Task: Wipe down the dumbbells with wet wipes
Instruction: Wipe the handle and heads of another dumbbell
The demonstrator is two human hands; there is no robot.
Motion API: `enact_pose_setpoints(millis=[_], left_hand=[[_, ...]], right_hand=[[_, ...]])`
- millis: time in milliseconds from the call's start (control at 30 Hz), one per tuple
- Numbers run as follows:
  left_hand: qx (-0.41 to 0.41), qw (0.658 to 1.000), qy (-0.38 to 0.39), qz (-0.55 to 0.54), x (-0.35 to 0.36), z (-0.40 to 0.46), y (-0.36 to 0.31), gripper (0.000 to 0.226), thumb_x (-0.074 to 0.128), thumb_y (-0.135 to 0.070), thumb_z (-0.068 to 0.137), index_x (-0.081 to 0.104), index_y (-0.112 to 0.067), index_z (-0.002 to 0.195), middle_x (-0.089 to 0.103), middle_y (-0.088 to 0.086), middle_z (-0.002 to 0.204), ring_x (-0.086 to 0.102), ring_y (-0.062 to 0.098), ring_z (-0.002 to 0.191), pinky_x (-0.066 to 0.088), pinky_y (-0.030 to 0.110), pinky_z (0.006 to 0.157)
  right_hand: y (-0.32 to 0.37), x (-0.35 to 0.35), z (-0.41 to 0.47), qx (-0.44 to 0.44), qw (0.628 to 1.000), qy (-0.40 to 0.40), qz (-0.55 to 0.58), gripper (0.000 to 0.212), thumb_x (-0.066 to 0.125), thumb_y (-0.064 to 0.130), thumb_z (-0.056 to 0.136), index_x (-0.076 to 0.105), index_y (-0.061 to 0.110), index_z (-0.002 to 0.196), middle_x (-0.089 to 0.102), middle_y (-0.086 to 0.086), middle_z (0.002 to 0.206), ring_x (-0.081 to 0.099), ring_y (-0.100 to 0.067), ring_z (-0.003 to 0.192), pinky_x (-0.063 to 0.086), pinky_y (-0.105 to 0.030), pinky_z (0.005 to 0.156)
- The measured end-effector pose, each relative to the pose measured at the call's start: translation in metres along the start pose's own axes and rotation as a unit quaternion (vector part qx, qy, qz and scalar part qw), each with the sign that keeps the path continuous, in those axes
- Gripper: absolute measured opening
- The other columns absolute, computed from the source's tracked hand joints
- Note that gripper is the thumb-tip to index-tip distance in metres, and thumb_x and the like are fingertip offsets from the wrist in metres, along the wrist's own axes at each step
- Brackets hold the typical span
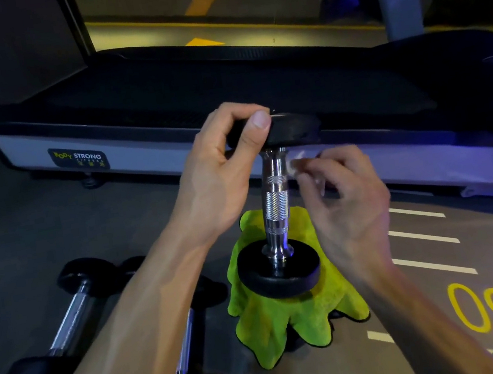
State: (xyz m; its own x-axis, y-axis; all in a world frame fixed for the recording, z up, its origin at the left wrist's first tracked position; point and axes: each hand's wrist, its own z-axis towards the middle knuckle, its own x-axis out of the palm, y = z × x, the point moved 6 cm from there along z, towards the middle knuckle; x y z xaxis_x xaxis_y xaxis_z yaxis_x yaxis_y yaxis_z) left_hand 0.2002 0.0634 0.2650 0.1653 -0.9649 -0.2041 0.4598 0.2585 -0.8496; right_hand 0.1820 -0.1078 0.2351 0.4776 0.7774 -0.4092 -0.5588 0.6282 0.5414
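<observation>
Our left hand [226,164] curls over the top plate of the dumbbell [275,201], thumb on its rim, holding it upright on the green cloth [289,317] on the floor. Our right hand [345,201] pinches a small white wipe [294,165] just beside the chrome handle; whether it touches, we cannot tell. Two more dumbbells [67,319] lie left, partly hidden by our forearm.

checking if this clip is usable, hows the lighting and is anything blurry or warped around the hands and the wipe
Head view: dim room, purple-blue cast on the treadmill edge; glare spots on the upright dumbbell handle. The wet wipe in the right hand is smeared and hard to make out; the left hand on the top plate is fairly sharp. Wide-angle bending shows at the frame edges; the green cloth looks oversaturated.
</observation>
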Motion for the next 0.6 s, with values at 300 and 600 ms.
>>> enact_pose_setpoints(millis=[300,600], left_hand=[[0.006,1.000,0.001,-0.008,0.005,-0.001,-0.005,0.015,0.054,-0.040,0.105,0.066,-0.034,0.110,0.068,0.001,0.110,0.063,0.009,0.105,0.048,0.023,0.094],[0.008,1.000,0.013,0.019,0.007,-0.004,-0.007,0.021,0.054,-0.057,0.100,0.065,-0.044,0.111,0.067,-0.013,0.112,0.061,0.015,0.116,0.050,0.045,0.102]], right_hand=[[0.014,0.009,-0.005,0.227,0.916,-0.063,0.324,0.010,0.076,0.003,0.089,0.078,0.007,0.098,0.079,-0.002,0.090,0.073,-0.007,0.084,0.056,-0.020,0.078],[0.033,-0.013,-0.002,-0.026,0.998,-0.029,0.051,0.008,0.073,0.006,0.092,0.079,0.007,0.097,0.073,-0.001,0.093,0.066,-0.006,0.087,0.047,-0.011,0.082]])
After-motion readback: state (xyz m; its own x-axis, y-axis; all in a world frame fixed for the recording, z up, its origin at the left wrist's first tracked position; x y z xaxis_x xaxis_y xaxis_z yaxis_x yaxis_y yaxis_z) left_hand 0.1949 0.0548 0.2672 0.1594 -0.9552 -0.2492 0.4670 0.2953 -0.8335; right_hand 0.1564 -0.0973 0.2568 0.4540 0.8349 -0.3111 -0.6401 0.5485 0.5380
